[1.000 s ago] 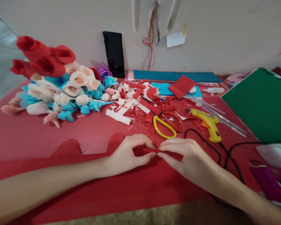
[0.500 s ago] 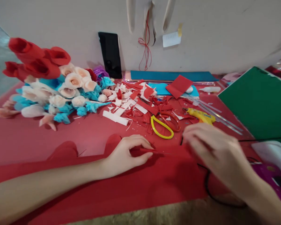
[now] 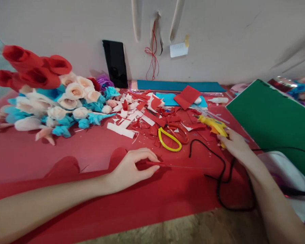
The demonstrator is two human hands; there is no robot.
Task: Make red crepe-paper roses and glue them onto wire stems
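My left hand (image 3: 138, 166) rests on the red tabletop, thumb and fingers pinching a small red paper roll (image 3: 155, 164) around a thin wire (image 3: 185, 166) that points right. Over on the right, my right hand (image 3: 235, 144) has its fingers closed on the handle of a yellow hot glue gun (image 3: 212, 124); the gun still lies at table level, nozzle to the left. Between the hands and the scraps are scissors with a yellow handle loop (image 3: 169, 144) and an orange one. Red petal-shaped paper pieces (image 3: 66, 166) lie left of my left hand.
Crepe-paper flowers (image 3: 75, 91) pile up at the left. Red and white paper scraps (image 3: 139, 115) cover the middle. A phone (image 3: 115, 64) leans on the wall. Black cord (image 3: 220, 176) loops near my right arm, beside a green board (image 3: 274, 118).
My right hand has moved right and away from the red roll to the glue gun and closed on its handle. My left hand keeps its pinch. The view has shifted slightly.
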